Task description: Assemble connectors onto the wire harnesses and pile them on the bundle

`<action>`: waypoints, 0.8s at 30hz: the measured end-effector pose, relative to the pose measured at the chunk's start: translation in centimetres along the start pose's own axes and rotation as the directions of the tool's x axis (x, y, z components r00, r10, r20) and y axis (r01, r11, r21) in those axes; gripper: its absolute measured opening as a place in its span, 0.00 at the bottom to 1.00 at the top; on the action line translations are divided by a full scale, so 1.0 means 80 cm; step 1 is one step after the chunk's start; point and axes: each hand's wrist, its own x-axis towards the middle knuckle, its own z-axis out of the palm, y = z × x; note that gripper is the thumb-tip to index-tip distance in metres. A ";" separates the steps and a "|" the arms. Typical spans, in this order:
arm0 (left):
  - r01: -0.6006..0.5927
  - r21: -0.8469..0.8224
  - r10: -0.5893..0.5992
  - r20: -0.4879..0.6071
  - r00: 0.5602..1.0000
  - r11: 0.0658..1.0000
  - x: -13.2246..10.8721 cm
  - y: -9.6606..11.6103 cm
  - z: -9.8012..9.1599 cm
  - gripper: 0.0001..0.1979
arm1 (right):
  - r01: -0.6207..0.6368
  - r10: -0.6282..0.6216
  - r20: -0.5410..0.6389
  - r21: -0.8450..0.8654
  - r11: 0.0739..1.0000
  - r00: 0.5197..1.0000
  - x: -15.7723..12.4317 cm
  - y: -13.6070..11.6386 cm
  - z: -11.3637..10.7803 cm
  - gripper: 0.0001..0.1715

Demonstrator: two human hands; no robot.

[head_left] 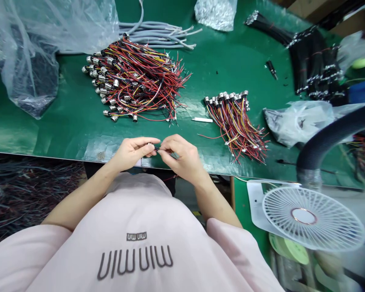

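Close to the table's front edge, my left hand (131,153) pinches a small metal-and-black connector (151,144) between thumb and fingers. My right hand (182,156) meets it from the right, its thumb and fingertips closed on the dark end of the same piece. Fingers cover most of this connector, so its wires barely show. Beyond my hands lies a large heap of wired connectors (140,81), with silver metal ends to the left and red, yellow, black and white wires to the right. A smaller bundle of wired connectors (237,125) rests right of my right hand.
A white pen-like stick (202,119) lies between the two piles. Grey cables (158,34) and a plastic bag (33,61) are behind at left. Black cable bundles (313,61) lie far right. A black hose (328,138) and white fan (313,219) stand at front right.
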 end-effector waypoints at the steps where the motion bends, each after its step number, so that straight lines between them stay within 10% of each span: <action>1: 0.002 0.000 -0.002 0.001 1.000 1.000 0.000 0.000 0.000 0.25 | 0.000 0.000 0.011 0.001 1.000 1.000 0.000 0.000 -0.001 0.07; 10: 0.001 -0.017 -0.001 0.012 1.000 1.000 0.001 0.000 -0.001 0.24 | -0.008 0.010 -0.025 0.078 0.997 1.000 0.007 0.001 0.007 0.09; 16: 0.012 -0.046 -0.014 -0.032 0.999 0.999 0.001 -0.002 0.000 0.24 | -0.227 0.154 0.238 0.321 0.919 0.959 0.003 0.012 -0.020 0.07; 24: 0.021 -0.073 -0.024 -0.031 0.999 0.997 0.001 -0.001 0.000 0.22 | 0.022 -0.019 0.124 -0.025 0.999 0.992 -0.001 0.005 -0.023 0.11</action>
